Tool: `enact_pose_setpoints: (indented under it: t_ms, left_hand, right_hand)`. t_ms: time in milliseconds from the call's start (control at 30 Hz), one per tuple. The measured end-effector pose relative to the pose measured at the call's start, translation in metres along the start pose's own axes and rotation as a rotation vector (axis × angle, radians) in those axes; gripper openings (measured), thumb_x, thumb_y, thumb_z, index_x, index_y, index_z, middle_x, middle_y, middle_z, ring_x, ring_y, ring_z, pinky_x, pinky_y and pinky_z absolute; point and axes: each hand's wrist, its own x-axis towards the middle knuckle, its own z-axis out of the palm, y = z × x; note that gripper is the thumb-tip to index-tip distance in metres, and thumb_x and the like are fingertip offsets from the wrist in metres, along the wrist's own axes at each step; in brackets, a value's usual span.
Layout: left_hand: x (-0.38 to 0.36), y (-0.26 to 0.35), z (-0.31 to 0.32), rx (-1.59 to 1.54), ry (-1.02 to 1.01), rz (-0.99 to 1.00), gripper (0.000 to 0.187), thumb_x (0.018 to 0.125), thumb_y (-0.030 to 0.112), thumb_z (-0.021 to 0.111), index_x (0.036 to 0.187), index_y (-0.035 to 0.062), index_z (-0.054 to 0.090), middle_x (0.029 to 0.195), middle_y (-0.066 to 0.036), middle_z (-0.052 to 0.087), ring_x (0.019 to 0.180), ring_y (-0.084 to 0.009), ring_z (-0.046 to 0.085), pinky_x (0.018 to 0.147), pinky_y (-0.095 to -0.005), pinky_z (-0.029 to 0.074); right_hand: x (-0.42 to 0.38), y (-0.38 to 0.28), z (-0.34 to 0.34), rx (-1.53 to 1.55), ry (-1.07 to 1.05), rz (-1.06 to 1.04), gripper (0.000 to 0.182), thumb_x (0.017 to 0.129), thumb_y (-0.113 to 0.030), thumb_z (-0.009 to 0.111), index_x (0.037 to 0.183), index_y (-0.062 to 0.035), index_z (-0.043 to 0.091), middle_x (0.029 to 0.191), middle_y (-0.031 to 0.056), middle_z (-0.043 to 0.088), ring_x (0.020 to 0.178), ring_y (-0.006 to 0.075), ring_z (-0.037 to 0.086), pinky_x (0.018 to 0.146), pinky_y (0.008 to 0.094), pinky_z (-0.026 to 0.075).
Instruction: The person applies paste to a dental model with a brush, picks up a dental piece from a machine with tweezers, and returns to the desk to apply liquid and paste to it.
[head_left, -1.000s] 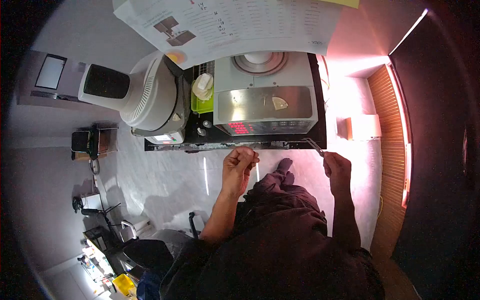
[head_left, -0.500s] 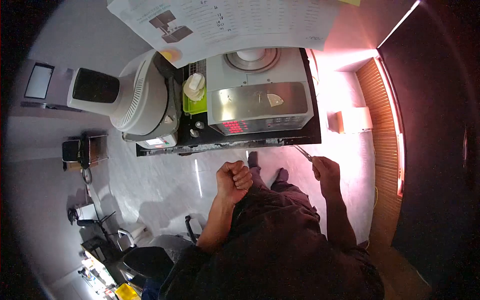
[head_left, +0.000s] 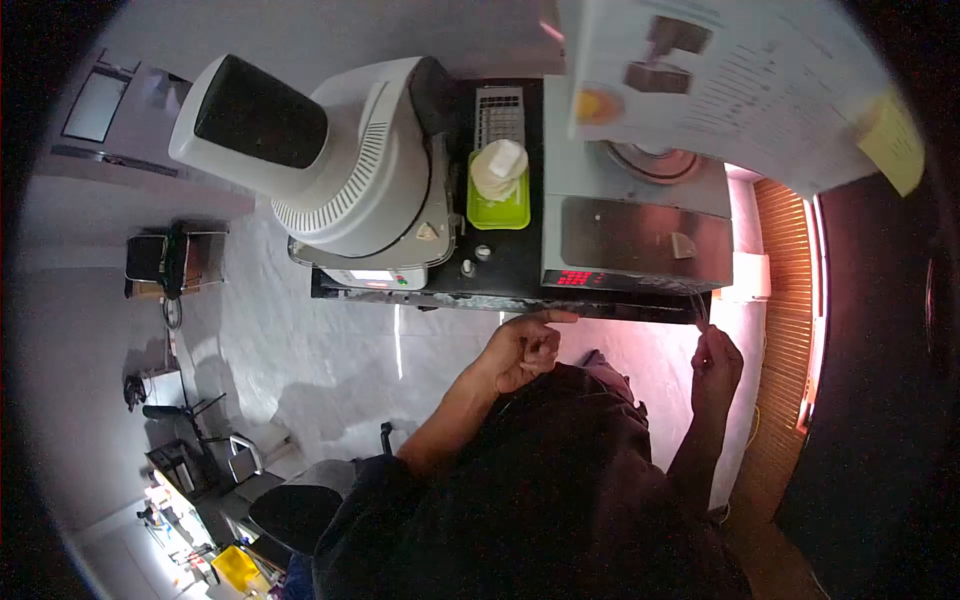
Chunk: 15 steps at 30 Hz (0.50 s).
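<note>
1. My left hand point(head_left: 522, 350): loosely curled, index finger stretched out, its tip at the front edge of the black bench point(head_left: 500, 292). It holds nothing.
2. My right hand point(head_left: 718, 358): pinched closed around thin metal tweezers point(head_left: 699, 308), whose tips point up to the bench edge, just below the right corner of the balance.
3. Balance point(head_left: 640, 235): grey box on the right of the bench, red digits lit along its front, a shiny steel top plate with a small pale piece lying on it.
4. White domed machine point(head_left: 340, 160): on the left of the bench, with a dark window panel at its outer end.
5. Green tray point(head_left: 497, 207): between the two machines, carrying a white roll.
6. Printed sheet point(head_left: 740, 80): hanging over the balance from above, a yellow note at its right edge.
</note>
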Motion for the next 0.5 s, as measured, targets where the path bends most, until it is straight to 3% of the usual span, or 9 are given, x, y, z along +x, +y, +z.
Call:
enact_pose_setpoints:
  t_ms: [167, 267, 367, 500]
  left_hand:
    - [-0.018, 0.027, -0.012, -0.099, -0.144, 0.074, 0.05, 0.104, 0.008, 0.056, 0.151, -0.0033, 0.043, 0.098, -0.014, 0.07, 0.069, -0.0084, 0.06, 0.051, -0.0183, 0.047]
    - [-0.024, 0.039, 0.016, -0.051, 0.148, 0.109, 0.057, 0.099, 0.0, 0.057, 0.153, -0.0041, 0.04, 0.107, -0.017, 0.071, 0.071, -0.0113, 0.064, 0.047, -0.02, 0.048]
    - [-0.023, 0.043, 0.004, -0.048, 0.138, 0.105, 0.058, 0.093, 0.001, 0.054, 0.15, -0.0005, 0.046, 0.111, -0.014, 0.068, 0.061, -0.0107, 0.058, 0.05, -0.0237, 0.047]
    - [-0.017, 0.043, -0.029, -0.215, -0.079, 0.102, 0.056, 0.08, 0.004, 0.054, 0.136, -0.0037, 0.057, 0.091, -0.009, 0.066, 0.052, -0.0108, 0.049, 0.048, -0.0233, 0.042]
  right_hand:
    - [-0.012, -0.006, 0.049, -0.006, -0.05, 0.06, 0.024, 0.104, -0.02, 0.064, 0.106, 0.0026, 0.072, 0.071, -0.0027, 0.053, 0.058, 0.0048, 0.044, 0.051, 0.0204, 0.032]
    - [-0.02, -0.011, 0.076, 0.0, -0.064, 0.122, 0.022, 0.104, -0.021, 0.065, 0.102, 0.0004, 0.071, 0.071, -0.0024, 0.054, 0.058, 0.0052, 0.044, 0.052, 0.0205, 0.032]
    - [-0.024, -0.009, 0.089, 0.007, -0.071, 0.124, 0.02, 0.103, -0.021, 0.066, 0.096, -0.0024, 0.069, 0.072, -0.0028, 0.054, 0.059, 0.0049, 0.043, 0.053, 0.0203, 0.032]
    - [-0.025, -0.012, 0.097, -0.022, -0.045, 0.108, 0.02, 0.103, -0.021, 0.066, 0.094, -0.0043, 0.068, 0.071, -0.0033, 0.053, 0.057, 0.004, 0.04, 0.049, 0.0207, 0.028]
